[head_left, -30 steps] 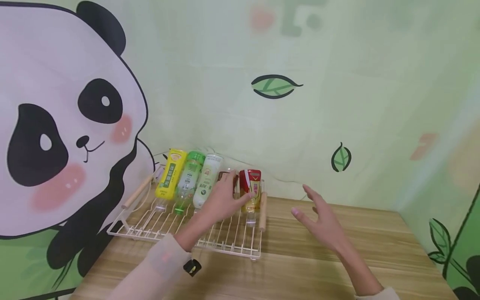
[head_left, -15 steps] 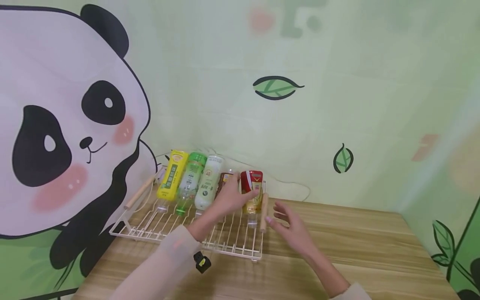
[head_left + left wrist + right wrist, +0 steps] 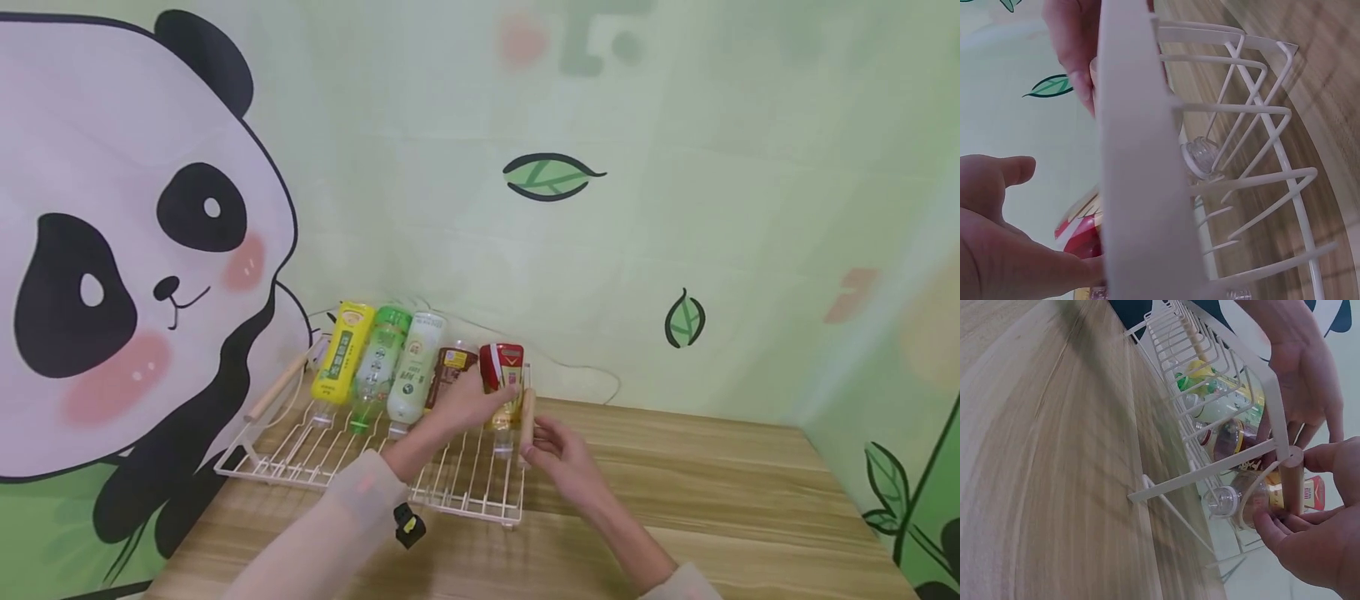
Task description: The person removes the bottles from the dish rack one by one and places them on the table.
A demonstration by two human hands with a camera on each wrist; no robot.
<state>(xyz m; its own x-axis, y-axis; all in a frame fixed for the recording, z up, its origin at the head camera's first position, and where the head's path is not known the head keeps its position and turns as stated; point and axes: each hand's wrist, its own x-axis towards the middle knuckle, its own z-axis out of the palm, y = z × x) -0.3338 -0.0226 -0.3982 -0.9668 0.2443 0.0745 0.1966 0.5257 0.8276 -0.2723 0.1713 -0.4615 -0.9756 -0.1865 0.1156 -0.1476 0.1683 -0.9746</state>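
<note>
- Green wall cloth point(image 3: 750, 250), its printed panda point(image 3: 135, 158) filling the left of the frame, hangs behind a wood-grain table point(image 3: 712, 500).
- Right hand point(image 3: 567, 461), just right of the lower middle: its grip pinches the wooden handle point(image 3: 528, 429) at the rack's right end.
- It was well apart from the rack a second ago and has now come in to the handle, so both hands are at that end.
- Left hand point(image 3: 468, 402), lower middle: its grip is spread, thumb pointing across the front of the red-and-yellow bottle point(image 3: 510, 360); I cannot tell whether it presses on it.
- White wire rack point(image 3: 1138, 156), lower left of centre in the head view, carries that bottle and, going leftward, the brown-labelled bottle point(image 3: 453, 362), pale green bottle point(image 3: 414, 375), green-capped bottle point(image 3: 381, 358) and yellow-labelled bottle point(image 3: 343, 350).
</note>
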